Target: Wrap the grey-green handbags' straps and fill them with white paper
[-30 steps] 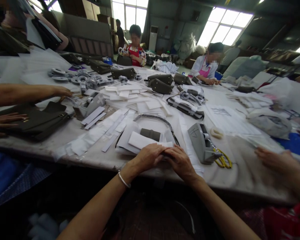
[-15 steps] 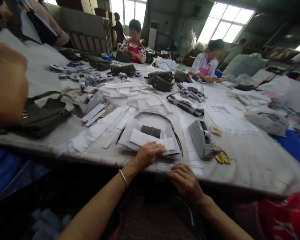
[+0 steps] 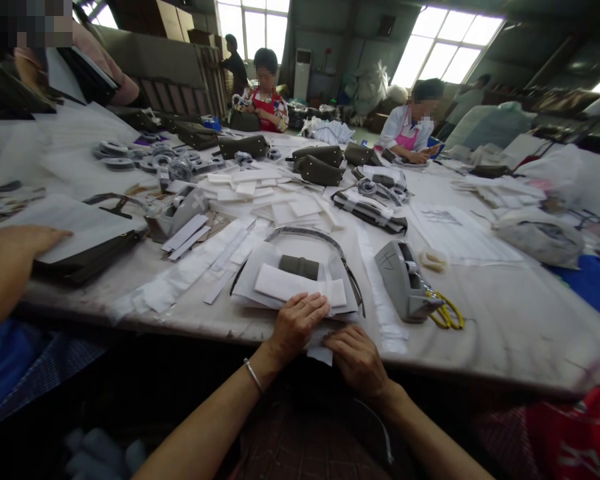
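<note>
- Well left of the fingers, a co-worker's hand (image 3: 30, 243) is resting on a white sheet (image 3: 85, 225), now covering a dark bag (image 3: 93, 260).
- Left of the fingers, loose white strips (image 3: 177, 281) are lying on the counter (image 3: 500, 333).
- Under and just beyond the left fingers, the paper-covered bag (image 3: 299, 267) is lying flat, its handle (image 3: 337, 249) curving away, a white pad (image 3: 280, 283) on top.
- The left hand (image 3: 297, 327) is laying its fingers close together on the pad's near edge, clamping nothing, apparently steadying it.
- A small white piece (image 3: 321, 355) is now showing beside the right fingers, suggesting work at the counter's edge.
- The right hand (image 3: 357, 359) is curling its fingers there; whether they are pinching anything, I cannot tell.
- Right of them, a tape dispenser (image 3: 399, 287) is standing.
</note>
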Tool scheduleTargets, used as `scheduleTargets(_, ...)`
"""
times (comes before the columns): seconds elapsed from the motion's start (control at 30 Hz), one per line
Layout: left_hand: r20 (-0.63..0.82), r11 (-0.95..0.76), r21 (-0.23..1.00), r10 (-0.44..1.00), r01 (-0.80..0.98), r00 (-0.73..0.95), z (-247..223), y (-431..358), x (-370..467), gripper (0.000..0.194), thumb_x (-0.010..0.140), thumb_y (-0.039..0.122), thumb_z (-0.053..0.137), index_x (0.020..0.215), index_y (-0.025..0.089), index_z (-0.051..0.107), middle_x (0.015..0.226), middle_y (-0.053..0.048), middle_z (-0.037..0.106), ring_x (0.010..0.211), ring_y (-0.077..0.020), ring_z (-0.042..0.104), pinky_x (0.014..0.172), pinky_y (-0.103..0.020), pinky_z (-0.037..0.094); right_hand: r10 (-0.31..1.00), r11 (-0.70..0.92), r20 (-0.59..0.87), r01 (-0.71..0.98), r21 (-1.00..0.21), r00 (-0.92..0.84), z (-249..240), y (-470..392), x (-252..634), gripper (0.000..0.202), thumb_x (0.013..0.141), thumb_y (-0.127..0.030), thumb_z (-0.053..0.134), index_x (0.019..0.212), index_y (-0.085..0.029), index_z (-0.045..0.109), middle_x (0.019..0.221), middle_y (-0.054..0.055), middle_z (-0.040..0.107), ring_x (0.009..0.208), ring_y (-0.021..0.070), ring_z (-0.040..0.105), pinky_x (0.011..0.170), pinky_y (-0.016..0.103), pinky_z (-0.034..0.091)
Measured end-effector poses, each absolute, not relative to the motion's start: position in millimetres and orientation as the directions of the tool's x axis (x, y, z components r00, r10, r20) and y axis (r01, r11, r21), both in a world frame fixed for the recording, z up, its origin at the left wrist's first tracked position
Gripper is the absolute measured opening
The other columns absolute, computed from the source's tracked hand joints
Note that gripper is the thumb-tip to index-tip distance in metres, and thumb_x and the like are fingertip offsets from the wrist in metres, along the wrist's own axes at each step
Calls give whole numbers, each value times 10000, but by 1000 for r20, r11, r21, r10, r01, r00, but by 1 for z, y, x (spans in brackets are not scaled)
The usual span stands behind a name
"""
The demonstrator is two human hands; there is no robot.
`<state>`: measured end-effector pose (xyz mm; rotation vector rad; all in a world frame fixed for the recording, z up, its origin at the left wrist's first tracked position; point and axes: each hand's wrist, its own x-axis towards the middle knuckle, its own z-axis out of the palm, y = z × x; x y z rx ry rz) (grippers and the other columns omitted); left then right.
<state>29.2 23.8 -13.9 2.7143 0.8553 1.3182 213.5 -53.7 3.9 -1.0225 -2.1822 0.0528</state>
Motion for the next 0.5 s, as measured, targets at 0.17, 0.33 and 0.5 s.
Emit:
scheduleTargets(0.17, 690, -849, 243, 491, 469, 531, -14, 23, 32, 312, 984, 163, 420, 1209, 183, 636, 1220, -81, 691, 1189, -196, 618, 1034, -379, 475, 819, 531, 499, 706, -468, -285, 18, -46, 208, 186, 954, -199, 520, 833, -201, 661, 716, 23, 660, 669, 169, 595, 654, 298, 443)
scheduleTargets(0.33, 610, -832, 345, 551, 434, 570, 0, 23, 23, 354, 901, 153, 487, 1230, 181, 617, 1210, -83, 683, 1216, -209, 592, 1077, -395, 441, 865, 461, 434, 739, -492, -252, 33, -38, 210, 176, 973, -237, 534, 871, -210, 675, 766, 24, 678, 716, 168, 629, 690, 278, 455)
scheduleTargets(0.5, 608, -805, 426, 592, 412, 528, 5, 20, 23, 259, 893, 255, 603, 1149, 240, 643, 1165, -38, 701, 1143, -187, 630, 1050, -381, 459, 841, 495, 412, 807, -323, -351, 64, -27, 205, 179, 960, -212, 539, 878, -224, 698, 751, 28, 689, 705, 189, 622, 687, 302, 440)
